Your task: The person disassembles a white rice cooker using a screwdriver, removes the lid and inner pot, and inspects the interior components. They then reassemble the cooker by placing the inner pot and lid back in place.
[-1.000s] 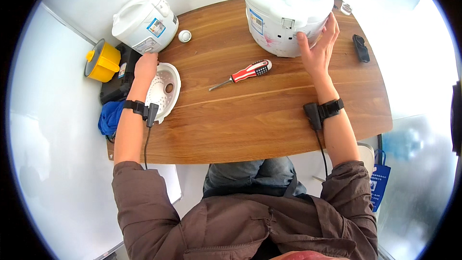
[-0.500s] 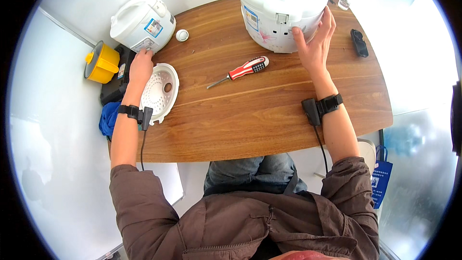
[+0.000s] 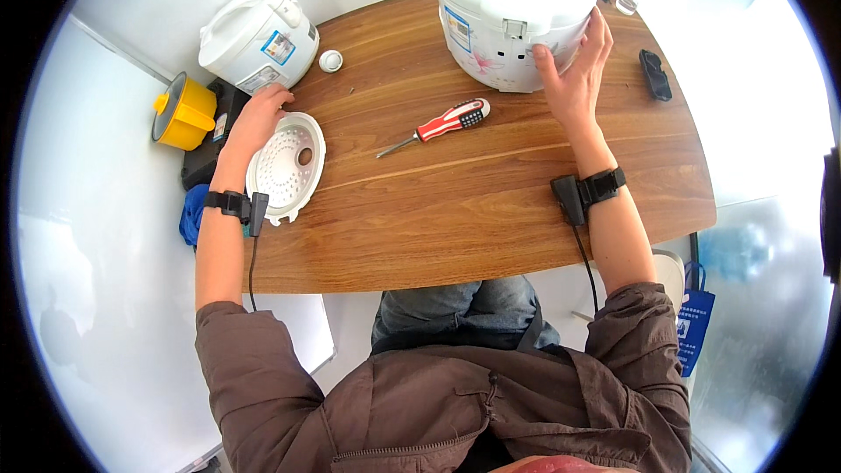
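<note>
A large white rice cooker (image 3: 491, 31) with a pink flower print stands at the back of the wooden table. My right hand (image 3: 578, 70) grips its right side, thumb on the front and fingers around the curved wall. On the left, my left hand (image 3: 260, 118) hovers by the top rim of a white perforated inner lid (image 3: 293, 166), its fingers reaching right, apart, with nothing visible in them. Just beyond that hand sits a smaller white rice cooker (image 3: 254, 39). A red and white screwdriver (image 3: 451, 121) lies mid-table, its tip pointing left toward me.
A small round white cap (image 3: 330, 61) lies right of the smaller cooker. At the left edge are a yellow pot (image 3: 188, 112), a black case (image 3: 206, 153) and a blue cloth (image 3: 194, 215). A black object (image 3: 654, 76) lies far right, with a small clear item (image 3: 625, 3) behind.
My left hand has come away from the smaller cooker's front, moving slightly toward me, and its fingers have swung right. My right hand keeps its place on the large cooker.
</note>
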Demonstrator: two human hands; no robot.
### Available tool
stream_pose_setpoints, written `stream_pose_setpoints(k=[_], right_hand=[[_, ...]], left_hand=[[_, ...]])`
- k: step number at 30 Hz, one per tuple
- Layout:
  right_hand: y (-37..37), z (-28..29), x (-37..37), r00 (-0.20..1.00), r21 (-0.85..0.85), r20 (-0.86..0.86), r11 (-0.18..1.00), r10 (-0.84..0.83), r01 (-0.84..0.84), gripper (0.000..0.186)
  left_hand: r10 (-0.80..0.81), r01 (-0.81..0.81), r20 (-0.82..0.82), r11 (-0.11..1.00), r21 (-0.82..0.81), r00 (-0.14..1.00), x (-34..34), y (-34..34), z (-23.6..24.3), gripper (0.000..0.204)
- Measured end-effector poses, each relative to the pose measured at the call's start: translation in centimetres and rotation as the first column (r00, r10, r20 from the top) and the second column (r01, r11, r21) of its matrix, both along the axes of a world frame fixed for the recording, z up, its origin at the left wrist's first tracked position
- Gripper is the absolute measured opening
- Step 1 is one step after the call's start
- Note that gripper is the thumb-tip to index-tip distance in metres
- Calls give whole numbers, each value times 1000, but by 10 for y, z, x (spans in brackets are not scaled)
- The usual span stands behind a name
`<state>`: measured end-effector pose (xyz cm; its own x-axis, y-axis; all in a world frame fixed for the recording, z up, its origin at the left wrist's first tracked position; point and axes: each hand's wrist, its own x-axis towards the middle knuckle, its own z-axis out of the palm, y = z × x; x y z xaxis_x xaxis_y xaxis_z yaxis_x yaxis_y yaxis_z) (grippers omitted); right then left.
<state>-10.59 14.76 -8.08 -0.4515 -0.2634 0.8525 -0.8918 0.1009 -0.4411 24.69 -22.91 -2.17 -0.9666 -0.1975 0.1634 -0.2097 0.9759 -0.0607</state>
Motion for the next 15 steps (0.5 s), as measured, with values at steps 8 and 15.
stream_pose_setpoints(k=[8, 15], right_hand=[[0, -1, -1, 1000, 10, 9, 1000, -10, 10, 103], [0, 2, 2, 1000, 4, 31, 1000, 2, -2, 101]], left_hand=[[3, 6, -119, 997, 76, 993, -12, 11, 18, 26], [4, 105, -372, 956, 275, 928, -50, 75, 34, 26]])
